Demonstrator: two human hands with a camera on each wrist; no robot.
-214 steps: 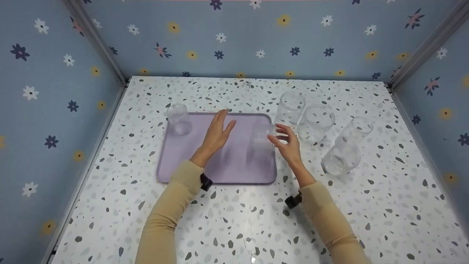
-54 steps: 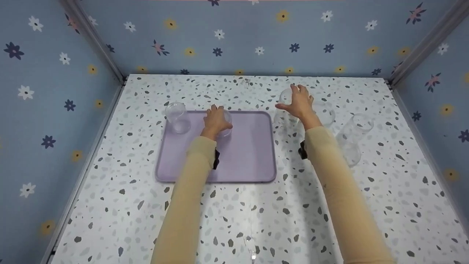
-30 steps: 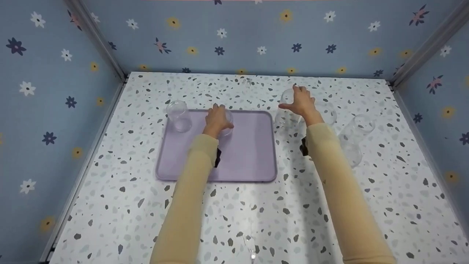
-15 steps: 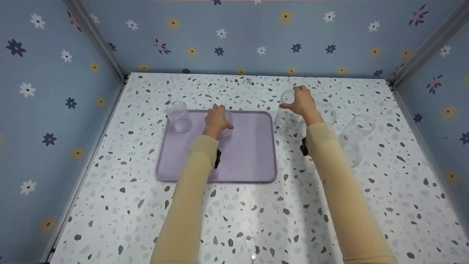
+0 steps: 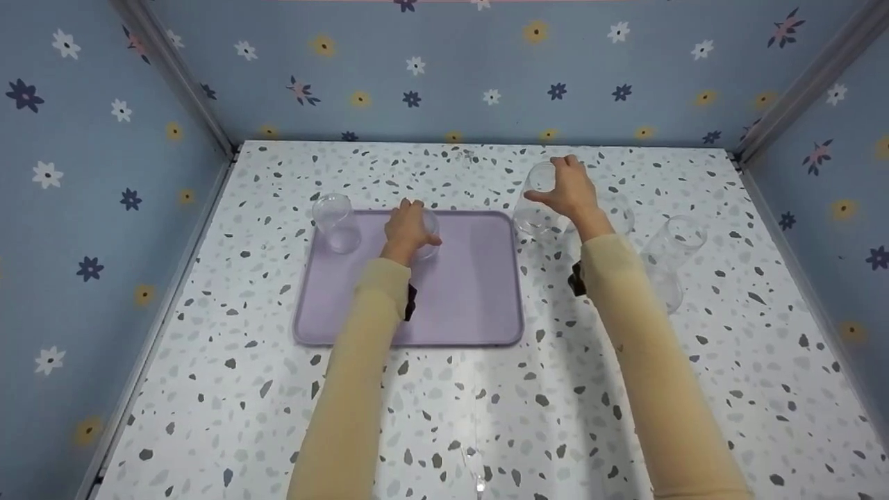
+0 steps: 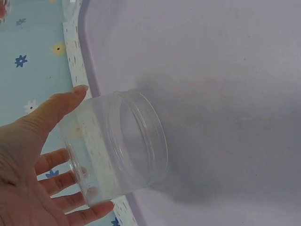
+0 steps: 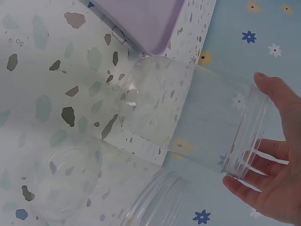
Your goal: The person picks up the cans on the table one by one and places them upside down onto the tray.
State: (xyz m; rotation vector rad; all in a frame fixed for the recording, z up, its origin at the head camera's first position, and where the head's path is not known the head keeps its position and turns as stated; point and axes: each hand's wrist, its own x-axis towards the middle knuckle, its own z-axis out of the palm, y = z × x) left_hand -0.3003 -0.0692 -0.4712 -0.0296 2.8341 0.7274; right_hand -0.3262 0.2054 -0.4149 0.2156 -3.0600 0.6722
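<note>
My left hand (image 5: 408, 229) grips a short clear jar (image 6: 110, 146) over the back middle of the lilac tray (image 5: 472, 312); in the left wrist view the thumb and fingers lie round its far end. My right hand (image 5: 571, 191) holds a taller clear jar (image 7: 188, 113) near its threaded rim, thumb on one side and fingers on the other. That jar stands just outside the tray's back right corner. Beside it, partly behind my right hand and wrist, is another clear jar (image 7: 150, 197) with a threaded rim.
A narrow clear jar (image 5: 337, 223) stands at the tray's back left corner. On the right of the speckled table (image 5: 444, 410) are another narrow clear jar (image 5: 679, 239) and one (image 5: 668, 290) partly behind the right sleeve. Flowered panels (image 5: 451, 69) border the table.
My right hand has brought the taller jar slightly left, close to the tray. My left hand has stayed on the short jar. Earlier, my right hand was at the short jar over the tray's right side.
</note>
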